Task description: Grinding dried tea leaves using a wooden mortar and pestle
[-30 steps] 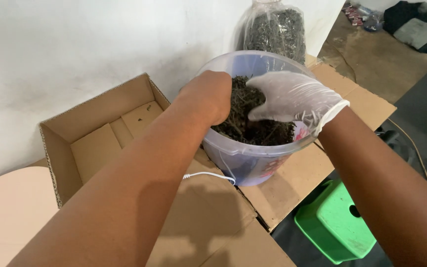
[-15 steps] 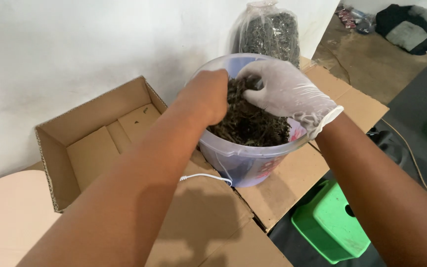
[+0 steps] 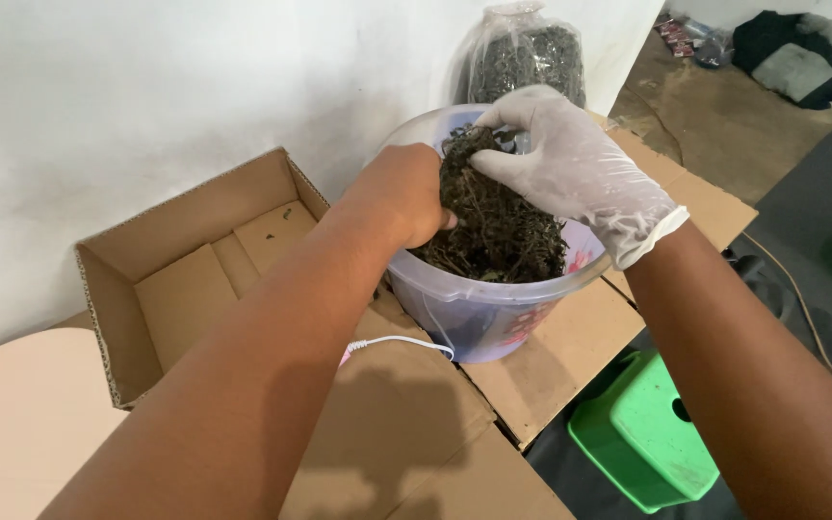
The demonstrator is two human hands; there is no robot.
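A clear plastic bucket (image 3: 493,323) stands on flattened cardboard and holds dark dried leaves and stems (image 3: 503,236). My bare left hand (image 3: 406,193) reaches into the bucket and grips a clump of the dried plant matter from the left. From the right, my right hand (image 3: 570,159), in a white glove, closes its fingers on the top of the same clump. The clump rises above the bucket's rim between both hands.
An open cardboard box (image 3: 185,270) lies on its side to the left, against a white wall. A white cable (image 3: 397,342) crosses the flattened cardboard (image 3: 551,371). A green plastic stool (image 3: 652,438) sits at lower right. A clear bag of dried leaves (image 3: 522,58) stands behind the bucket.
Both hands have lifted upward with the clump of dried leaves, from deep inside the bucket to above its rim.
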